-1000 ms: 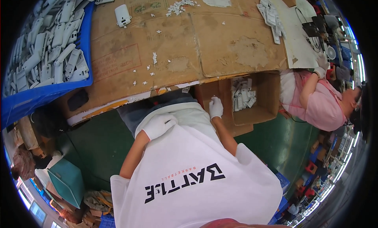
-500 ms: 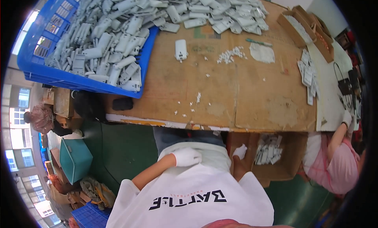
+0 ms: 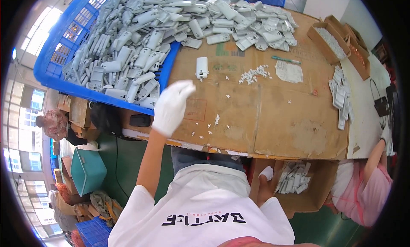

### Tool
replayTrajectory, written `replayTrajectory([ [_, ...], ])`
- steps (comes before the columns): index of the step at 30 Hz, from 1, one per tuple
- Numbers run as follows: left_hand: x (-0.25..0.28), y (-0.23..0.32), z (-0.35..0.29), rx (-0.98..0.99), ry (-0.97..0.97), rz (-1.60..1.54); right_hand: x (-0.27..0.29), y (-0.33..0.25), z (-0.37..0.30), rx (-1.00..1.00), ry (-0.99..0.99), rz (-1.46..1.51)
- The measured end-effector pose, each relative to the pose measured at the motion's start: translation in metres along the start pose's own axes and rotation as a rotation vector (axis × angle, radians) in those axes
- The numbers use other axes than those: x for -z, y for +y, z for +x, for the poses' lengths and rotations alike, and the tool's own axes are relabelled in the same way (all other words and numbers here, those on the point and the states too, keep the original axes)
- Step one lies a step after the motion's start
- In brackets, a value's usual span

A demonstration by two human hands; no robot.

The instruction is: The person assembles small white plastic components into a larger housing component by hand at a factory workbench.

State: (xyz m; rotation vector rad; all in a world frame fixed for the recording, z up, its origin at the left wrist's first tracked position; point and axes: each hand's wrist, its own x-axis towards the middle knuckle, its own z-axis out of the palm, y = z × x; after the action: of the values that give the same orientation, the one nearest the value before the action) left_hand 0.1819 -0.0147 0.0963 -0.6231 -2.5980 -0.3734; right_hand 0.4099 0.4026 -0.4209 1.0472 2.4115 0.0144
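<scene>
Looking down from the head view: the person's white printed shirt (image 3: pixel 200 208) fills the lower centre of the frame. Just right of it, low in the frame, the right hand (image 3: pixel 265 175) in a white glove sits at the near edge of an open cardboard box (image 3: pixel 318 191) below the counter edge; the box holds a loose stack of grey plastic housings (image 3: pixel 292 181). Whether this grip has hold of anything cannot be told; only the knuckles show.

Left hand (image 3: pixel 172 105), white-gloved, is raised over the cardboard-covered counter (image 3: pixel 265 119) at centre left. Fingers extended and loosely together, grip open, nothing held. A single white plastic housing (image 3: pixel 201 68) lies flat on the cardboard just above and right of the fingertips, near but not touching. Small white bits (image 3: pixel 218 119) are scattered right of the hand; a denser small heap of white bits (image 3: pixel 255 73) lies further up, right of the single housing.

Further back, upper left: a blue crate (image 3: pixel 60 72) heaped with grey housings, spilling into a pile (image 3: pixel 239 25) across the counter's far edge. Upper right: open cardboard boxes (image 3: pixel 337 40), a green pen (image 3: pixel 285 59), a short row of grey housings (image 3: pixel 339 97).

Right edge: another person in a pink top (image 3: pixel 367 191). Left edge, lower: a teal bin (image 3: pixel 87 170) on the floor.
</scene>
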Motion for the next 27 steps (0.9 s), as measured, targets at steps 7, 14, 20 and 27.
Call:
replayTrajectory([
  [7,-0.073,-0.113,0.045,-0.148,-0.360,0.221,0.022,-0.046,-0.003,0.218,-0.036,-0.140],
  [14,-0.065,-0.130,0.073,0.016,-0.495,0.281,0.078,-0.030,-0.047,0.167,-0.013,0.204],
  [20,-0.099,-0.124,0.067,0.459,-0.396,0.328,0.144,-0.001,-0.118,0.482,0.025,0.320],
  [27,-0.067,-0.069,0.040,0.708,0.040,-0.242,0.387,-0.040,-0.256,1.063,0.317,0.971],
])
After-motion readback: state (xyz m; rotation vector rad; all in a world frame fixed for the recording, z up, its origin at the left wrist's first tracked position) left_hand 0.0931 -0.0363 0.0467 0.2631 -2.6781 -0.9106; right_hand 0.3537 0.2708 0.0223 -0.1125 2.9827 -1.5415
